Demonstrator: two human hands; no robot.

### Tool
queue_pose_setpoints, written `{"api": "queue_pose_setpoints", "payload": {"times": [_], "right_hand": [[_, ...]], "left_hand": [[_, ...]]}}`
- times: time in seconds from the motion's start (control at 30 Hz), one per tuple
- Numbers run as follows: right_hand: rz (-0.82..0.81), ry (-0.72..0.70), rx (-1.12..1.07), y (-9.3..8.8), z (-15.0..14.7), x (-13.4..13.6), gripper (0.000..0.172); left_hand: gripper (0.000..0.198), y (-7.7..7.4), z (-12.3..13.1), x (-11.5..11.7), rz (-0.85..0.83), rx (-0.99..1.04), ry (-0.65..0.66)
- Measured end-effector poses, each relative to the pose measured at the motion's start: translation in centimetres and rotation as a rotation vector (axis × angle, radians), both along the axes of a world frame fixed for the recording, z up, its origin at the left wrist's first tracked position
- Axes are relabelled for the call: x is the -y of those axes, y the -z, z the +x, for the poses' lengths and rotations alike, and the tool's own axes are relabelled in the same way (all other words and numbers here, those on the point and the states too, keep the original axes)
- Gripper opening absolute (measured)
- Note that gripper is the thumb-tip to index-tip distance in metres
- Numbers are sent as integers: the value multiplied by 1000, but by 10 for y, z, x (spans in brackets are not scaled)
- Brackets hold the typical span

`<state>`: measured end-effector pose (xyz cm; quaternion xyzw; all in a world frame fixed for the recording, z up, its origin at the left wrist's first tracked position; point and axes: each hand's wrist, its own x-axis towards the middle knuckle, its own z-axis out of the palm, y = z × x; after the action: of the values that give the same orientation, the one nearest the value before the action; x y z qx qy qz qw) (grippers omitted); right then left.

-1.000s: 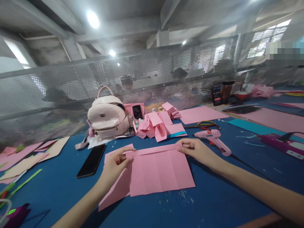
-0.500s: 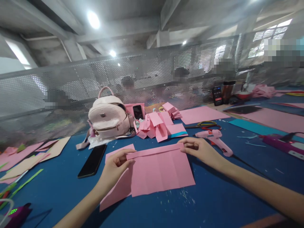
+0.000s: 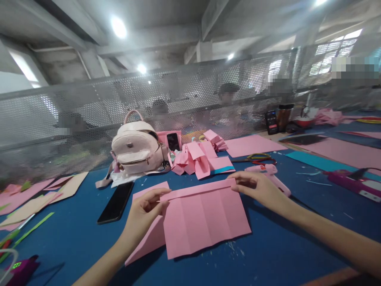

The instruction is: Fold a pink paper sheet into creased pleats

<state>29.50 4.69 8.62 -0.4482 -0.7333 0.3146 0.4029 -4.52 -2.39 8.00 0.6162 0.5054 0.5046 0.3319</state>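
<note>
A pink sheet of paper (image 3: 205,218), creased with several vertical folds and with a narrow strip folded over along its top edge, is held between my two hands. My left hand (image 3: 149,208) pinches its top left corner between thumb and fingers. At the top right corner, my right hand (image 3: 253,184) grips the folded strip the same way. A second pink sheet (image 3: 147,242) lies on the table beneath my left hand and partly under the held one. Just behind my right hand is a pink glue gun (image 3: 278,182), partly covered by that hand.
On the blue table (image 3: 217,268) lies a black phone (image 3: 116,202). Behind it stand a pale pink backpack (image 3: 135,147) and folded pink paper pieces (image 3: 196,159). Scissors (image 3: 257,159), a teal strip (image 3: 321,163) and a purple device (image 3: 354,184) are to the right. A perforated metal screen (image 3: 190,91) closes the back.
The held sheet has shifted slightly right, and its lower edge has come nearer to me. My right hand has moved a little right, now covering more of the glue gun.
</note>
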Motion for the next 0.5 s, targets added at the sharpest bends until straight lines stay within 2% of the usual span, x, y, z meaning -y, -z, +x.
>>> {"api": "queue_pose_setpoints", "payload": {"times": [0.33, 0.5], "right_hand": [[89, -39, 112, -1, 3, 7, 37], [86, -95, 205, -6, 2, 9, 34]], "left_hand": [[32, -3, 0, 3, 7, -51, -1], [26, 2, 5, 3, -12, -134, 11]]}}
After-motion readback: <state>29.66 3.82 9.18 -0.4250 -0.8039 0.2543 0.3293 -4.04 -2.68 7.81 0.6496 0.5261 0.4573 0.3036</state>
